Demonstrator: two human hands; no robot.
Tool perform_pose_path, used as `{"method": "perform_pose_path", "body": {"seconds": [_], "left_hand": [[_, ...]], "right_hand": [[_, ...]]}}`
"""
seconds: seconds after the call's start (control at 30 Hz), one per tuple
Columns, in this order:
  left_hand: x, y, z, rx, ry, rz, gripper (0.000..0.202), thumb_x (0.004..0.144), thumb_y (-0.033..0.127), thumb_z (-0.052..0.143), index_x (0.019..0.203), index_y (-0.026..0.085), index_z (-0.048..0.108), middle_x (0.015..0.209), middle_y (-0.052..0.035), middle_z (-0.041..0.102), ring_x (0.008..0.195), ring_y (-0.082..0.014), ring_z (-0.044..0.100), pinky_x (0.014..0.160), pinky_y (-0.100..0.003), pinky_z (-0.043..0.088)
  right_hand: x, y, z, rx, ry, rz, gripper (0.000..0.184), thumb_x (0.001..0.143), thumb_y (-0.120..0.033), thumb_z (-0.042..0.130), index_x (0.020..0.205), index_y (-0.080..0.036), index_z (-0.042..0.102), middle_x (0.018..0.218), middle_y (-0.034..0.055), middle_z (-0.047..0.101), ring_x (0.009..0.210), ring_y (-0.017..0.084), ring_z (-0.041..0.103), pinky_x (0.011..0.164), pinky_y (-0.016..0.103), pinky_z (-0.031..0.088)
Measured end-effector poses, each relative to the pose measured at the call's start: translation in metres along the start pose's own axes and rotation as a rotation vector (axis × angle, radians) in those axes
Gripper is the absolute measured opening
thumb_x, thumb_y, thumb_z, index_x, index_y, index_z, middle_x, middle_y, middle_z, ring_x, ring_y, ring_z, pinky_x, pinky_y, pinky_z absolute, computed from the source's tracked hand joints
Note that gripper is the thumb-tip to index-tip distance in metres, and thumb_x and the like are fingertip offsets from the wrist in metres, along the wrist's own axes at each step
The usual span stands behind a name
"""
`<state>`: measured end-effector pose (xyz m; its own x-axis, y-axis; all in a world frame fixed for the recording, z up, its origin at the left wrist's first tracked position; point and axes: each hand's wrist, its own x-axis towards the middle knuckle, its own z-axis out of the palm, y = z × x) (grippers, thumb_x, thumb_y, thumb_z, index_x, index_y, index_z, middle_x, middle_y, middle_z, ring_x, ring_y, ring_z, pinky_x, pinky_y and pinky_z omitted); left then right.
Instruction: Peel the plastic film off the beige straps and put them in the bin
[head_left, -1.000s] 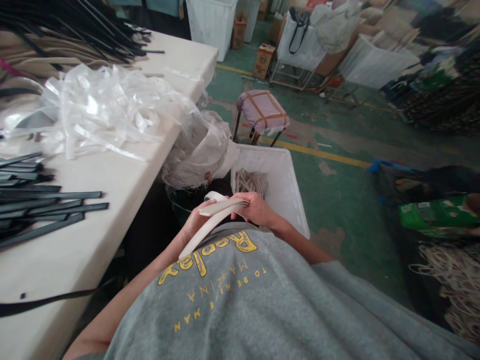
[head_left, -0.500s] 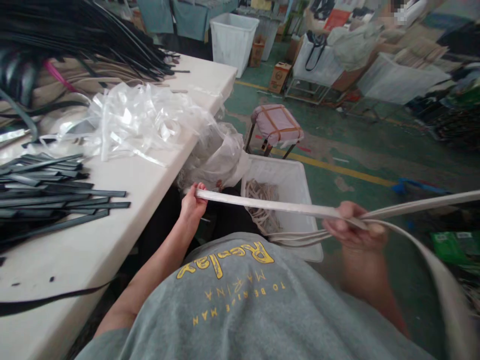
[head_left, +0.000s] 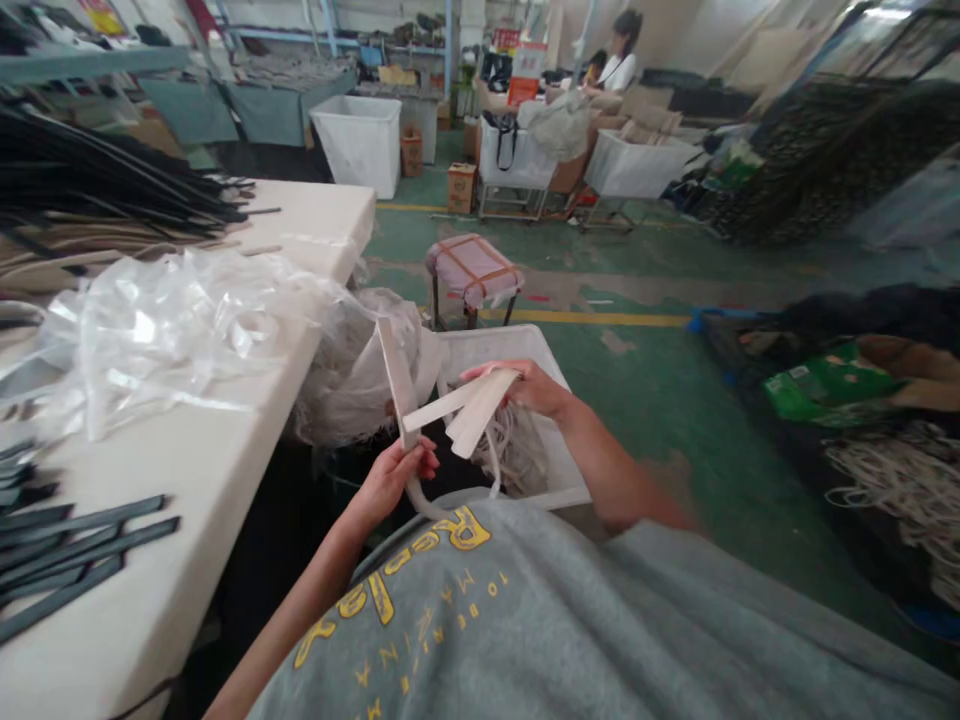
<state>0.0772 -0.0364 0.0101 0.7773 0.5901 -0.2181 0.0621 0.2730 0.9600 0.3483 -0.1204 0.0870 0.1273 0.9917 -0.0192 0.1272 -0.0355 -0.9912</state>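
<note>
The left hand (head_left: 394, 475) was clamped on a pale strip (head_left: 394, 375), which stood up on edge out of the grip and leaned slightly to the left, probably because a pinch near its lower part left it stiff enough to hold itself. The right hand (head_left: 529, 388) was closed on a small bunch of pale strips (head_left: 480, 410), their flat ends fanned to the left and toward the near side; holding them at one place seemingly let those ends spread. One end reached the upright strip, though whether it touched or only crossed in front could not be told. A slack loop hung below, between the hands, close to the grey shirt (head_left: 570, 600).

Both hands were held near the body, the right one over the near part of a white bin (head_left: 551, 360), a position that likely let loose lengths hang free. Tangled pale strips (head_left: 521, 450) lay inside it.

To the left, the worktop (head_left: 247, 440) carried dark strips (head_left: 82, 545) on its near part, a heap of clear plastic (head_left: 172, 310) beyond them and a pile of long black strips (head_left: 112, 170) at the far left. The plastic took up much of the middle, and a translucent sack (head_left: 360, 370) filled the space between worktop and bin. A padded stool (head_left: 476, 265) stood just beyond the bin, blocking the way straight ahead; pale cords (head_left: 900, 490) lay heaped well off to the right.
</note>
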Motion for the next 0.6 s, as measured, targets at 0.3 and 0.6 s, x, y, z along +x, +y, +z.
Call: {"method": "perform_pose_path", "body": {"seconds": [0.3, 0.6], "left_hand": [[0.002, 0.001, 0.008, 0.225, -0.323, -0.066, 0.042, 0.091, 0.058, 0.057, 0.094, 0.017, 0.064, 0.083, -0.0046, 0.065, 0.072, -0.0161, 0.060, 0.069, -0.029, 0.048], [0.000, -0.002, 0.005, 0.264, -0.203, -0.016, 0.042, 0.093, 0.057, 0.054, 0.102, 0.018, 0.065, 0.086, -0.0043, 0.065, 0.072, -0.0166, 0.060, 0.069, -0.030, 0.049]], "right_hand": [[0.060, 0.002, -0.001, 0.428, -0.109, -0.067, 0.033, 0.093, -0.044, 0.061, 0.091, -0.012, 0.068, 0.125, 0.0113, 0.070, 0.042, 0.000, 0.024, 0.046, 0.016, 0.046], [0.055, 0.032, -0.003, 0.590, 0.005, 0.063, 0.030, 0.096, -0.041, 0.060, 0.084, -0.014, 0.065, 0.120, 0.0084, 0.072, 0.039, -0.001, 0.022, 0.043, 0.014, 0.046]]}}
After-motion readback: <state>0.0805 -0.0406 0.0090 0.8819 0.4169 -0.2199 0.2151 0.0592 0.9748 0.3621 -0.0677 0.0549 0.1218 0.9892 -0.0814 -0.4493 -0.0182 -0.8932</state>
